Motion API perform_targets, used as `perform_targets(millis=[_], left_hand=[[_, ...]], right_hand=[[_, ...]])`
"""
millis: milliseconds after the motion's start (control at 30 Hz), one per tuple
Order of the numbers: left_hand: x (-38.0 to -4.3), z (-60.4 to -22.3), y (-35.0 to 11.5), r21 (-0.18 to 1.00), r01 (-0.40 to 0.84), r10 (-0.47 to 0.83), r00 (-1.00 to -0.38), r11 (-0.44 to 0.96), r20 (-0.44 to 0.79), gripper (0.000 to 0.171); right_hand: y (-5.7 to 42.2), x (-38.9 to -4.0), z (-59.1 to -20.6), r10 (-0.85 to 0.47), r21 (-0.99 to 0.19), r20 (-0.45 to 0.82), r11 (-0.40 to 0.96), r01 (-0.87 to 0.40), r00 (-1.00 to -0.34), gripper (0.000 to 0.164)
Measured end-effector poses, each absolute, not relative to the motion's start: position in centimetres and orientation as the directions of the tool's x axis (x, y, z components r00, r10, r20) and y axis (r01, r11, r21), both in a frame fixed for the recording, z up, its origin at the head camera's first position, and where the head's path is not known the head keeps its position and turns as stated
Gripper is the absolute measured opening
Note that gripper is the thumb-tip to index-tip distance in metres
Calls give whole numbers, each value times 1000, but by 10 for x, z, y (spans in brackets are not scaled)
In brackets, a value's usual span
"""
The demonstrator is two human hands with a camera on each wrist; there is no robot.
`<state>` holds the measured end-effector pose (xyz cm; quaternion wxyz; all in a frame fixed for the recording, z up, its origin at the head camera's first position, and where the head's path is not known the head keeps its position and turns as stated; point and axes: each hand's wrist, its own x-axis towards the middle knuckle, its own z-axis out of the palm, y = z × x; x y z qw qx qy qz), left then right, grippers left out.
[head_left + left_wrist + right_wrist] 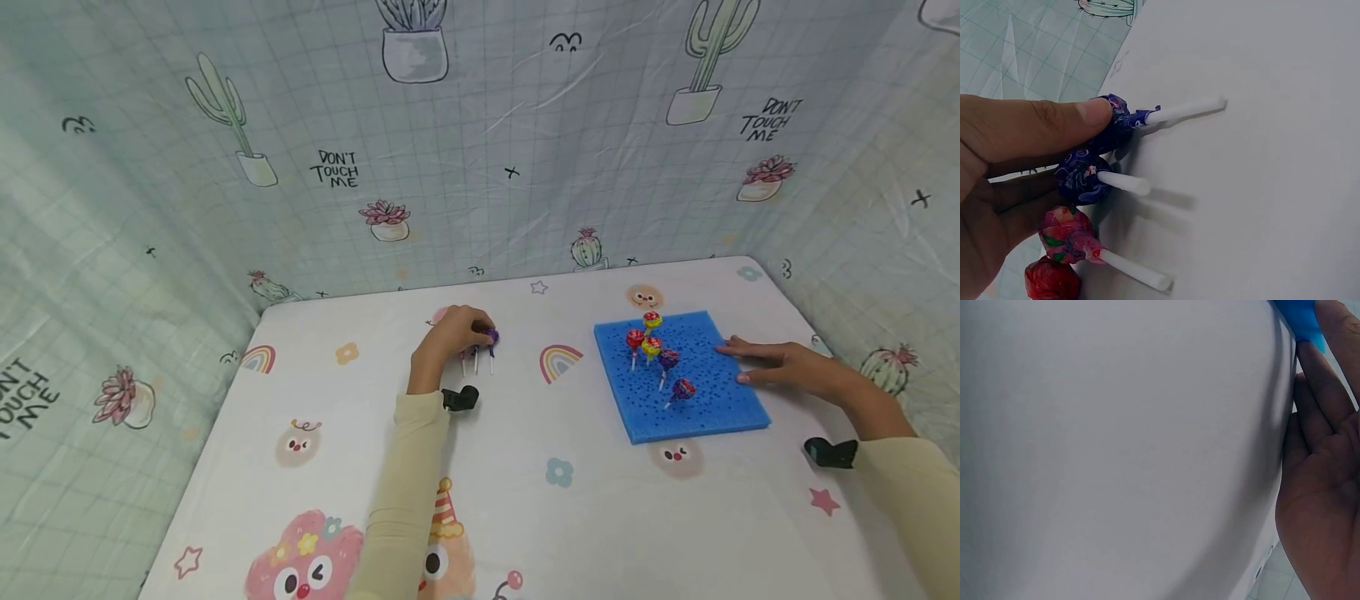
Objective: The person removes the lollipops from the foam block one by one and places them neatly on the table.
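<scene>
My left hand (459, 329) pinches a purple-wrapped lollipop (1119, 128) between thumb and fingers, its white stick pointing away from the palm. Close beside it in the left wrist view are another purple lollipop (1083, 178), a pink and green one (1067, 234) and a red one (1052, 279). My right hand (795, 371) has its fingers stretched out at the right edge of a blue foam board (705, 412). Several lollipops stand in that board, among them a red one (634, 338), a yellow and red one (652, 320) and a dark purple one (667, 359).
The white table (495, 475) carries printed cartoon faces, rainbows and flowers. Cloth printed with cacti (480, 125) hangs behind it and at both sides. A dark wrist device (831, 452) sits by the right sleeve, and another (461, 398) by the left.
</scene>
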<state>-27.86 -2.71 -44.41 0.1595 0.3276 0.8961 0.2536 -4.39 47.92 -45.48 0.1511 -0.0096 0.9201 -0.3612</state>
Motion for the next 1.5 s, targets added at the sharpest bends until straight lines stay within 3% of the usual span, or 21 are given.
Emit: perform_targets(millis=[200,500,1100,1500], left_hand=[[-278,-443,-27,563,510,672,-732,650,-112,29],[-264,-421,-8,613,549,684,-729,569,18,29],[-215,-428,92,699,635,833,-544,329,102,36],[-194,-434,130,788,584,864,-482,193,145,42]], right_hand=[[479,-44,-454,-125,-665,-275,741,95,-953,62],[479,-43,-452,-138,-688,-268,720,89,-954,61],[478,-44,-449,-111,-674,-317,725,141,-942,63],[479,-46,-450,-104,-658,-313,741,137,-944,63]])
